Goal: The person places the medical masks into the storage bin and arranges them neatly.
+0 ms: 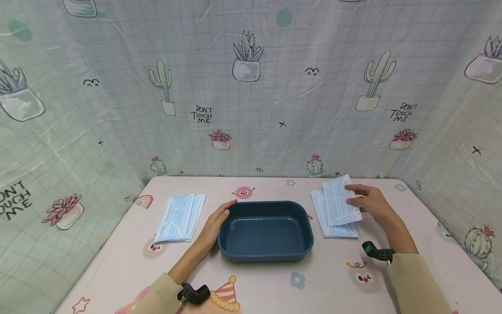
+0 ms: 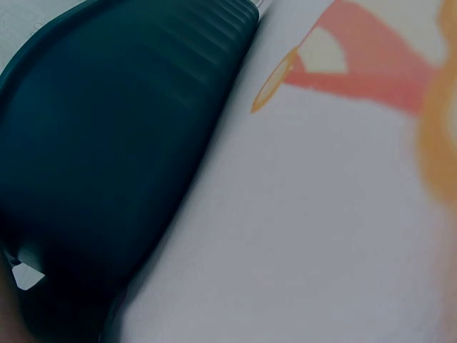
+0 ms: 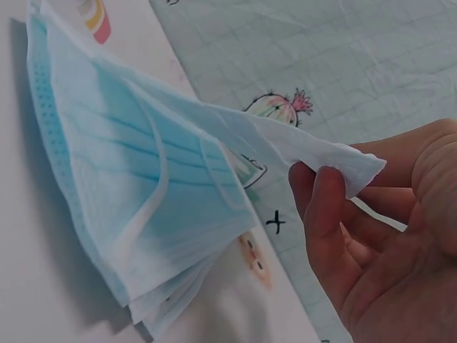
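A dark blue rectangular tray (image 1: 265, 257) sits mid-table; its outer side fills much of the left wrist view. My left hand (image 1: 213, 224) rests against its left end, fingers fairly straight and reaching to the far left corner. In the right wrist view, my right hand (image 3: 378, 236) pinches the edge of a light blue face mask (image 1: 336, 205) between thumb and fingers. This mask is tilted up over a pile of masks (image 1: 325, 227) right of the tray. Its ear loop (image 3: 153, 179) hangs in view.
Another pile of blue face masks (image 1: 179, 218) lies left of the tray. A patterned cloth (image 1: 270, 288) covers the table. Behind and at both sides stand printed cloth walls (image 1: 274, 100). Each wrist carries a small black device (image 1: 195, 294).
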Demonstrator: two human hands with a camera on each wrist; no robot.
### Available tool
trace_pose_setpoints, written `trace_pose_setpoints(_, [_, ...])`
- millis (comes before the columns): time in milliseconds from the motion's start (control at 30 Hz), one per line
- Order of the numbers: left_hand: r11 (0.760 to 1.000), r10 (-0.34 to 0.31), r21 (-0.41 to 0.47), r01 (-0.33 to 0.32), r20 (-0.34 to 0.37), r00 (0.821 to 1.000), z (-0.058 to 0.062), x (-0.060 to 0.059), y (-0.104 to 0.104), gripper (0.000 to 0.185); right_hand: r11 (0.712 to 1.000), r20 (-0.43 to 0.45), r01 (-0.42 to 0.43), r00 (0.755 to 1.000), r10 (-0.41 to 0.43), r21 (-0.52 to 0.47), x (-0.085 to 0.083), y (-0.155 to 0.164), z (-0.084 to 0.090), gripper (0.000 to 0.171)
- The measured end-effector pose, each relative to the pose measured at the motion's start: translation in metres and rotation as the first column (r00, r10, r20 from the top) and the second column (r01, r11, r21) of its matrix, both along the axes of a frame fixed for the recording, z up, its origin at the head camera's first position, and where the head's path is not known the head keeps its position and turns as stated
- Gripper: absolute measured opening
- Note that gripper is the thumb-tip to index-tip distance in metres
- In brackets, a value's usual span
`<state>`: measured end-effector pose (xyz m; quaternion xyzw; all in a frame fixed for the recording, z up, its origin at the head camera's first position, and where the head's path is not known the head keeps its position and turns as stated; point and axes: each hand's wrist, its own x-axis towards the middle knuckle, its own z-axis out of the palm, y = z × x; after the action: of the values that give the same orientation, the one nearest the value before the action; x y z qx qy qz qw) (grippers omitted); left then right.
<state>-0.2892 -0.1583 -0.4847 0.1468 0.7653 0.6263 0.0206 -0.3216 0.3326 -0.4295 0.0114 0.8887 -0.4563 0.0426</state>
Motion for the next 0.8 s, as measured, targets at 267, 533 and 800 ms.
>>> trace_pose_setpoints(267, [1.000,0.013,0.009,-0.013,-0.004,1.000,0.000,0.000,0.001,0.044,1.000,-0.061,-0.020,0.998,0.022,0.020,0.004,-0.007,0.015,0.063])
trace_pose_setpoints(533, [1.000,0.008,0.013,-0.008,0.000,1.000,0.000,-0.001,0.000,0.045,0.998,-0.147,-0.061,0.987,0.059,-0.004,0.012,-0.020,0.033,0.062])
trace_pose_setpoints(800, [1.000,0.002,0.019,-0.003,0.011,1.000,0.001,0.000,0.000,0.046,0.997,-0.156,-0.076,0.985,0.072,-0.021,0.019,-0.031,0.050,0.063])
